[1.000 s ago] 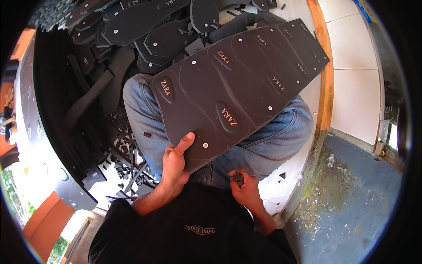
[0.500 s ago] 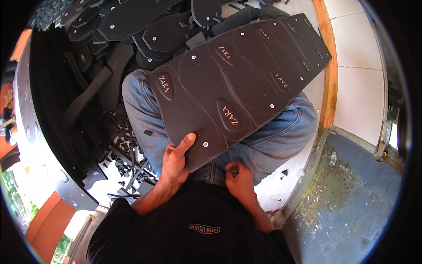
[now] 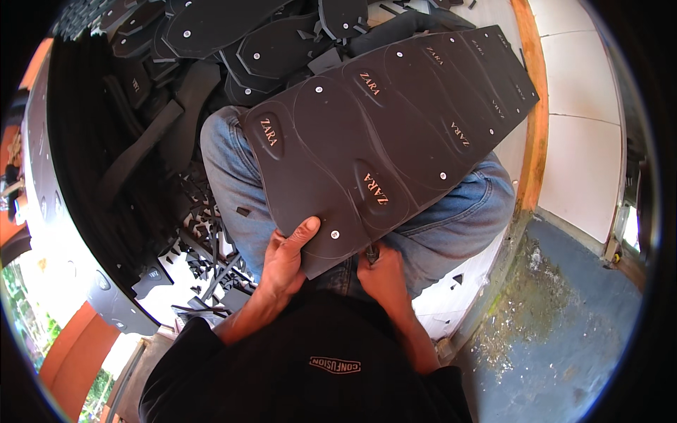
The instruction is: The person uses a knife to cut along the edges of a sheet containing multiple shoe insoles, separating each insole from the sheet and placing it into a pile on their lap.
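A long black foam sheet (image 3: 352, 134) lies tilted across my lap, marked with sole-shaped outlines, raised oval pads with metallic lettering and small white round stickers. My left hand (image 3: 285, 259) grips its near left corner, thumb on top and fingers beneath. Close to the sheet's near edge, my right hand (image 3: 383, 273) is closed around the dark handle of a knife (image 3: 371, 252). The blade is hardly visible now; the handle's top meets the sheet's edge beside the outline nearest me.
Cut black soles (image 3: 282, 49) are heaped beyond my knees. At left stand a tall stack of black sheets (image 3: 77, 155) and scattered foam offcuts (image 3: 211, 271). A wooden edge strip (image 3: 534, 155) borders the white surface on the right, with a lower grey floor (image 3: 564, 310) past it.
My right hand has moved up with the knife, bringing its handle to the sheet's edge; the thin blade that showed before is now mostly hidden. My left hand keeps its hold.
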The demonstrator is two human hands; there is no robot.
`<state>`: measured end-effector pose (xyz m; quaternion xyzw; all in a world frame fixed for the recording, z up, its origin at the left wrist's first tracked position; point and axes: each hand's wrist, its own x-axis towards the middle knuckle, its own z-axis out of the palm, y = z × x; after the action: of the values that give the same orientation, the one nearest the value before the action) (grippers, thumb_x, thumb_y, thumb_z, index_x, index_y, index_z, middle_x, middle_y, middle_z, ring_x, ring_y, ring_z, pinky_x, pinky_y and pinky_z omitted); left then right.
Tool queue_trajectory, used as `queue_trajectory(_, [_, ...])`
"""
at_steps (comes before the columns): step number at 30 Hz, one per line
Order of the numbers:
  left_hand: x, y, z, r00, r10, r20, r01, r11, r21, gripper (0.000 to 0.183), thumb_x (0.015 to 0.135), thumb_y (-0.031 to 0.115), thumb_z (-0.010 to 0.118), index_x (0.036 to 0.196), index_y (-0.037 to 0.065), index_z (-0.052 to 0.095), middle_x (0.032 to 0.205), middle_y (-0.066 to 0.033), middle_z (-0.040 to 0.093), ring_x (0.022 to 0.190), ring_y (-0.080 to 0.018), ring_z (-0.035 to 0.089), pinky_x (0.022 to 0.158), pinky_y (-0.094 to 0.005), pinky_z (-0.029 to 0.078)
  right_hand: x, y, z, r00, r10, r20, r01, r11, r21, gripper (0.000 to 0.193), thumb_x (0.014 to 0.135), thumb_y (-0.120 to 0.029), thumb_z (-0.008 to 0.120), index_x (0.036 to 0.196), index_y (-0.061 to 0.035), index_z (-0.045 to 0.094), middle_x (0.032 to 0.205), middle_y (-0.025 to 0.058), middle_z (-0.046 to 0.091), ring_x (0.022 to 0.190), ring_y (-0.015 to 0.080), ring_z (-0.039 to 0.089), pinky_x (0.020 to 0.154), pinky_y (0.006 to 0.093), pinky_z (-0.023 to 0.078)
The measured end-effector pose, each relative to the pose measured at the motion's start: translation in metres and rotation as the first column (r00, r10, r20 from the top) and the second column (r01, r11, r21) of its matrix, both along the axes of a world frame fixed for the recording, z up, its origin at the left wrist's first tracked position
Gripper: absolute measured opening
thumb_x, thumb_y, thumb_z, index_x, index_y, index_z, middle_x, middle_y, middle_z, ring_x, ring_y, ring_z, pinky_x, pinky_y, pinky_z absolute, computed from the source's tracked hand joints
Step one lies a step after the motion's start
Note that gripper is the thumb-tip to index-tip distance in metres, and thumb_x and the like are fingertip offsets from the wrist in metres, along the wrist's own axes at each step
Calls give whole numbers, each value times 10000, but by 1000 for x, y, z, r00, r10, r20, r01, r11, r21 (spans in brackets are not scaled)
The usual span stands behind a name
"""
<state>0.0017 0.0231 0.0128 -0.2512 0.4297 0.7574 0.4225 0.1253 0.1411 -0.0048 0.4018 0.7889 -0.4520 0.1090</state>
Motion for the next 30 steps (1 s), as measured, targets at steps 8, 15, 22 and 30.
queue_trajectory(8, [-2,-1,2,1000,-8,21,8,1000,6,304,829,135,668,1097,21,581,1025,-80,620,919,-174,615,798,-286,528,-10,6,-16,987,149,-53,-147,988,43,219,726,-126,649,905,-2,621,848,216,625,849,412,583,743,450,455])
queue_trajectory(15, [-3,-4,-1,1000,-16,14,16,1000,15,322,819,152,684,1095,18,585,1030,-80,621,920,-173,614,802,-278,519,-32,18,-14,949,218,-229,-209,976,64,423,753,-195,673,1126,-28,568,1135,199,574,1079,372,524,896,421,413])
queue_trajectory(22, [-5,-6,1,999,-33,19,33,999,15,373,800,187,708,1103,12,578,1022,-87,626,914,-173,617,809,-280,518,-46,30,-23,883,365,-296,-350,931,106,400,777,-158,656,1143,-25,564,1127,174,590,1073,321,548,897,397,415])
queue_trajectory(30, [-5,-8,-2,998,-21,54,17,997,81,345,811,167,695,1097,14,577,1026,-84,625,924,-166,615,813,-280,519,-60,41,-38,795,415,-442,-367,910,195,365,794,-183,639,1118,-33,563,1061,150,600,991,286,562,837,386,431])
